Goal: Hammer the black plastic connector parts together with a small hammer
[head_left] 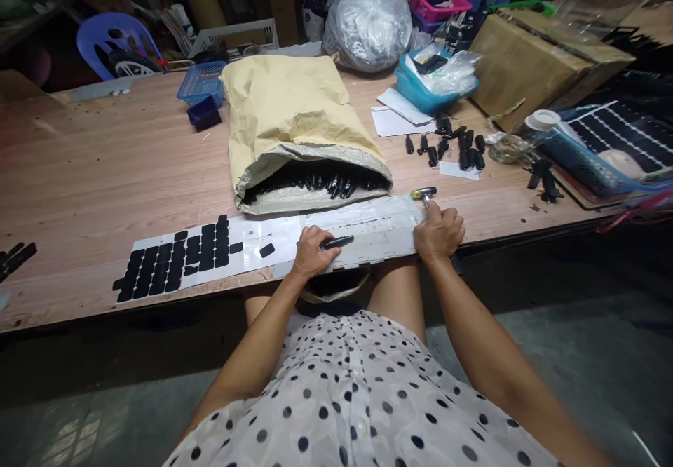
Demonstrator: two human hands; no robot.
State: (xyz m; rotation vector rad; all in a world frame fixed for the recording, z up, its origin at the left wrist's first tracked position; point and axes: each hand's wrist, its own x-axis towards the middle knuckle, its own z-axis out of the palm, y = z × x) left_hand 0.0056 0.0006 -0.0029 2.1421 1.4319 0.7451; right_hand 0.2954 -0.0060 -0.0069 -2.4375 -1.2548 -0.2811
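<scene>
My left hand (pixel 313 251) is closed on one end of a slim black tapered part (pixel 339 241), which lies over a grey-white board (pixel 378 225) at the table's front edge. At the board's right end my right hand (pixel 440 231) is closed round the handle of a small hammer (pixel 423 192) with a yellow and black head. Just behind the board, a paper sack (pixel 294 109) lies with its mouth towards me, full of similar black parts (pixel 336 181). Left of my left hand is a white sheet (pixel 245 232) with black rounded stickers or pads (pixel 168 264).
Loose black pieces (pixel 463 146) lie at right, beside a teal basket (pixel 436 88) of plastic bags and a cardboard box (pixel 531 67). A blue basket (pixel 202 81) and a dark blue tray (pixel 204 113) stand left of the sack. A clear bag bundle (pixel 368 29) is behind.
</scene>
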